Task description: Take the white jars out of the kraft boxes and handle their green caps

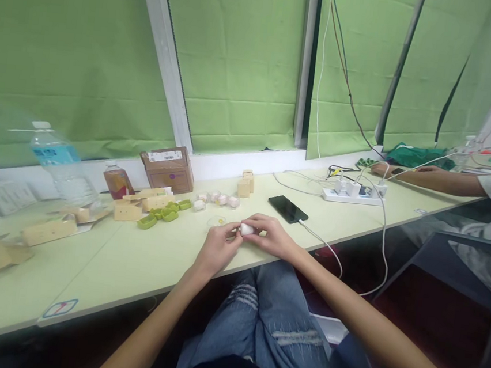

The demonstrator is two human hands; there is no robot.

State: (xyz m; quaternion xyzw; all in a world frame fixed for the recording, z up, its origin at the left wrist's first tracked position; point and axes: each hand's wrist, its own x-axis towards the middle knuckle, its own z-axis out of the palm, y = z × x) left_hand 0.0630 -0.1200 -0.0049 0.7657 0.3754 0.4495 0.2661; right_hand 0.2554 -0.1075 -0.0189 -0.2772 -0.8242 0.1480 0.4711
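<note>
Close to the table's front edge, a small white rounded object (247,229) sits between my two hands; its exact kind is too small to tell. My right hand (271,236) pinches it between thumb and fingers. The fingertips of my left hand (218,249) are closed at its left end, also gripping it. Just behind my left hand lies a small clear piece with a yellow spot (218,221). Several small clear containers with pale pink and white contents (217,198) are grouped farther back. A black phone (289,209) with a white cable lies right of my hands.
To the left are green plastic pieces (162,215), opened small cartons (50,231), a brown bottle (118,180), a large water bottle (59,160) and a cardboard box (167,169). Small boxes (246,185) stand behind. A power strip (352,198) and another person's arm (441,181) are at right.
</note>
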